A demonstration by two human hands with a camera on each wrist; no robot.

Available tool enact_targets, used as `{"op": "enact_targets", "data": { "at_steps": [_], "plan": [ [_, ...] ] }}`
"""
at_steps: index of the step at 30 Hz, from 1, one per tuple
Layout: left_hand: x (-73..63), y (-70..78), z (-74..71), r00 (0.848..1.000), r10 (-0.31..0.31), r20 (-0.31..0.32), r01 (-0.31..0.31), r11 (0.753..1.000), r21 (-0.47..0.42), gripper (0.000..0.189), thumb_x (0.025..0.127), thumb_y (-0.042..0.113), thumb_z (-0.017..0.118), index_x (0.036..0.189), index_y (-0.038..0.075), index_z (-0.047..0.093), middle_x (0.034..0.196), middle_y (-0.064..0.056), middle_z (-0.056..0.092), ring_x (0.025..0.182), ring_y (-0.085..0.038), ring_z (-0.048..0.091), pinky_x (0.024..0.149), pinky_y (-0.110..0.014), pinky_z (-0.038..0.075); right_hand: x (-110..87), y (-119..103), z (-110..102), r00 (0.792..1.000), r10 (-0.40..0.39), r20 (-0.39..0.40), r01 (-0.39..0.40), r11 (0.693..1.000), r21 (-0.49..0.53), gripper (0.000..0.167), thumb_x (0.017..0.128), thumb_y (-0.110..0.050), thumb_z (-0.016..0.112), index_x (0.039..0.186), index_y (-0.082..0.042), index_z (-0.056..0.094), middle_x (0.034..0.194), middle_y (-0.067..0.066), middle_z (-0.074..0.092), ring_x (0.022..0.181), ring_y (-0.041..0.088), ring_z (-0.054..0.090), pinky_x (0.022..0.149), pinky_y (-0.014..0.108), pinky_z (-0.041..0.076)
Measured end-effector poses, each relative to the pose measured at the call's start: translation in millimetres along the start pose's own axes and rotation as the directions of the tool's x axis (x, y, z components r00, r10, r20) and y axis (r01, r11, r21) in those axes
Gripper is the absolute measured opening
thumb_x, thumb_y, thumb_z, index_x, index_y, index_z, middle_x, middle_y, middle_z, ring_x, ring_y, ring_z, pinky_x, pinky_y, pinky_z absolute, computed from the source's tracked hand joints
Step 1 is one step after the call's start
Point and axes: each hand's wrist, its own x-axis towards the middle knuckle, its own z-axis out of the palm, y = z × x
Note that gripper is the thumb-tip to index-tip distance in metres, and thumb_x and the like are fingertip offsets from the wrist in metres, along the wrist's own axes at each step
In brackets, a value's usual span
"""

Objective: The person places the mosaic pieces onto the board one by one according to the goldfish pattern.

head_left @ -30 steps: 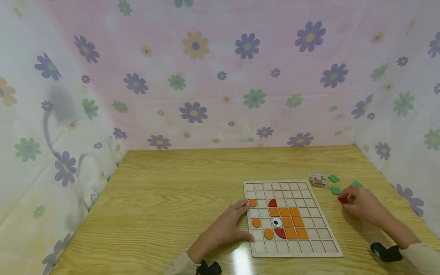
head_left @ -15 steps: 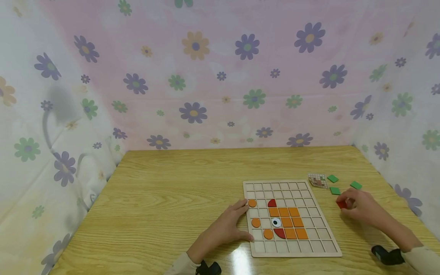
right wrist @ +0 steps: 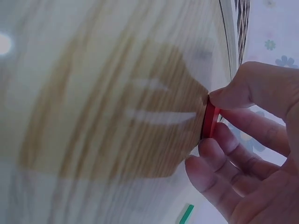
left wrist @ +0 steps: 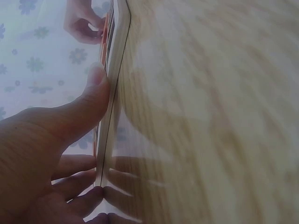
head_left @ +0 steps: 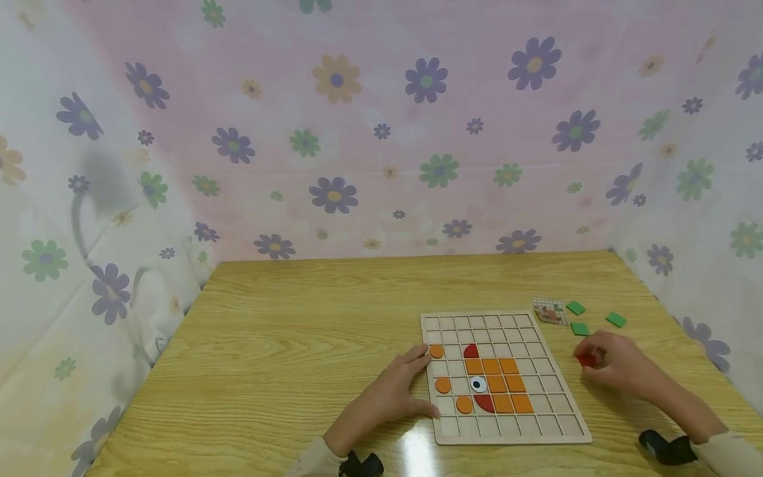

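In the head view, my right hand (head_left: 620, 361) pinches a flat red piece (head_left: 587, 360) just right of the wooden grid board (head_left: 563, 427). The right wrist view shows this red piece (right wrist: 211, 120) edge-on, low against the table; its full outline is hidden. My left hand (head_left: 390, 391) rests along the board's left edge, thumb and fingers touching the rim. Set in the grid are several orange squares (head_left: 496, 383), several orange discs (head_left: 442, 385), a round eye piece (head_left: 478, 384), an upper red quarter-round piece (head_left: 471, 351) and a lower red one (head_left: 485, 403).
Beyond my right hand lie three green tiles: a far one (head_left: 575, 307), a near one (head_left: 579, 328) and a right one (head_left: 616, 319). A small pattern card (head_left: 550, 312) lies at the board's far right corner. Flowered cloth (head_left: 369, 165) hangs around the wooden table (head_left: 298, 331).
My right hand has shifted slightly left towards the board with the red piece, uncovering the right green tile. My left hand stays at the board's edge.
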Motion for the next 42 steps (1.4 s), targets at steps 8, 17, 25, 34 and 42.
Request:
{"op": "enact_targets", "data": {
  "at_steps": [8, 17, 25, 34, 42],
  "plan": [
    [0.3, 0.5, 0.0, 1.000, -0.003, 0.001, 0.003, 1.000, 0.005, 0.093, 0.070, 0.045, 0.079, 0.144, 0.006, 0.040, 0.154, -0.004, 0.026, 0.141, -0.025, 0.022, 0.108, -0.043, 0.032, 1.9, -9, 0, 0.999, -0.008, 0.045, 0.007, 1.000, 0.005, 0.024, 0.066, -0.005, 0.081, 0.087, -0.008, 0.069, 0.077, -0.009, 0.051, 0.062, -0.003, 0.042, 0.049, 0.023, 0.041],
    [-0.3, 0.7, 0.0, 1.000, -0.010, 0.002, 0.010, 1.000, 0.000, 0.092, 0.070, 0.044, 0.080, 0.144, 0.006, 0.040, 0.154, -0.003, 0.026, 0.141, -0.024, 0.022, 0.108, -0.043, 0.032, 1.3, -16, 0, 0.998, 0.017, 0.067, -0.019, 1.000, 0.022, 0.025, 0.064, -0.004, 0.081, 0.084, -0.012, 0.069, 0.079, -0.010, 0.057, 0.063, -0.002, 0.047, 0.050, 0.023, 0.043],
    [-0.6, 0.6, -0.1, 1.000, -0.011, 0.004, 0.011, 1.000, -0.003, 0.092, 0.071, 0.044, 0.079, 0.145, 0.007, 0.039, 0.154, -0.003, 0.026, 0.141, -0.025, 0.022, 0.108, -0.044, 0.032, 1.6, -22, -1, 0.994, 0.021, 0.106, -0.024, 0.999, 0.025, 0.027, 0.063, -0.009, 0.083, 0.085, -0.013, 0.068, 0.082, -0.008, 0.057, 0.067, 0.001, 0.048, 0.052, 0.023, 0.044],
    [-0.6, 0.5, 0.1, 1.000, -0.019, 0.008, 0.019, 1.000, 0.002, 0.092, 0.071, 0.045, 0.079, 0.145, 0.007, 0.039, 0.154, -0.002, 0.026, 0.141, -0.025, 0.022, 0.108, -0.045, 0.032, 5.7, -37, 3, 0.992, -0.109, 0.068, 0.106, 0.993, 0.049, 0.028, 0.065, -0.004, 0.083, 0.086, -0.016, 0.067, 0.082, -0.013, 0.053, 0.065, -0.001, 0.040, 0.051, 0.019, 0.035],
    [0.2, -0.1, 0.0, 1.000, -0.021, 0.016, 0.021, 1.000, -0.004, 0.092, 0.071, 0.045, 0.079, 0.145, 0.007, 0.038, 0.155, -0.002, 0.025, 0.142, -0.024, 0.021, 0.109, -0.046, 0.029, 6.6, -58, 11, 0.980, -0.189, 0.059, 0.179, 0.973, 0.147, 0.031, 0.067, 0.001, 0.078, 0.087, -0.019, 0.066, 0.080, -0.015, 0.051, 0.064, 0.001, 0.041, 0.048, 0.017, 0.035]
  ]
}}
